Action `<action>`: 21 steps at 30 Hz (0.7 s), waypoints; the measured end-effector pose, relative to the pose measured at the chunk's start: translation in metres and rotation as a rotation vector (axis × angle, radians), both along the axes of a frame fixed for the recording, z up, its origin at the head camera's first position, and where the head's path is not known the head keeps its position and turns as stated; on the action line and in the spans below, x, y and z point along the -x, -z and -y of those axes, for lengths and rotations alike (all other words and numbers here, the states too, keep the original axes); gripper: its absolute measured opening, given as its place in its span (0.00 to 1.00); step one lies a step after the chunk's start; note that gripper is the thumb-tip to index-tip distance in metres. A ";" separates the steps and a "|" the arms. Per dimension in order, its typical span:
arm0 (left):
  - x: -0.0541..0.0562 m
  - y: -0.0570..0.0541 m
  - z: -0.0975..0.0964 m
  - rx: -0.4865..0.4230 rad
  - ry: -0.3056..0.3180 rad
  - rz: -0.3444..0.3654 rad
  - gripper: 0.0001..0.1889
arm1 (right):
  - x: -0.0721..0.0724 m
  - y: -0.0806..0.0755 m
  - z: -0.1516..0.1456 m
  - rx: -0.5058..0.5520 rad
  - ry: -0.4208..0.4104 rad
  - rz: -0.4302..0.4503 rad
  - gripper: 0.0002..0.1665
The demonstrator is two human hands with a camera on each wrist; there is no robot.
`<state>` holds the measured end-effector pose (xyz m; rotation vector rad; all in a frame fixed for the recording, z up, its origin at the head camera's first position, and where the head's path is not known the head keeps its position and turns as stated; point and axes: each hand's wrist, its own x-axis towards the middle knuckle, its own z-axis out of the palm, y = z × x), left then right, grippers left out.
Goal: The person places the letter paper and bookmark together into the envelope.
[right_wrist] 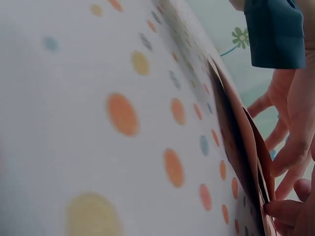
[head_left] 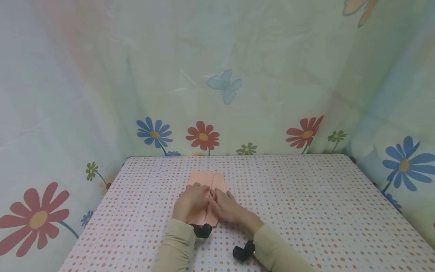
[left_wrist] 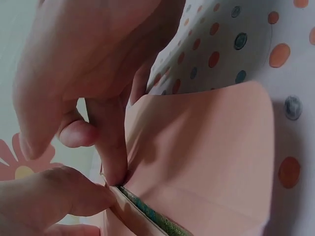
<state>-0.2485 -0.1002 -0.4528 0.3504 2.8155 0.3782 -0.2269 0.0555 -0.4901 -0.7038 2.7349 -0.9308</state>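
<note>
A pink paper envelope lies on the table with a slit running lengthwise down its middle. In the left wrist view, something green and blue shows in a thin strip inside the slit. My left hand is over the left half, one straight finger pressing down at the slit while its thumb hangs free. From the other side, my right hand pinches the paper edge of the slit between thumb and finger. Seen low in the right wrist view, the envelope's layers stand slightly apart.
The table has a white cover with coloured dots. Behind it and at both sides hangs a curtain printed with flowers and butterflies. A black wrist camera sits at the left cuff, another camera at the right.
</note>
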 end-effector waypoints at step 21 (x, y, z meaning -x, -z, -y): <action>0.016 -0.002 0.018 -0.019 -0.009 -0.030 0.18 | -0.031 -0.011 0.007 -0.106 -0.088 0.020 0.31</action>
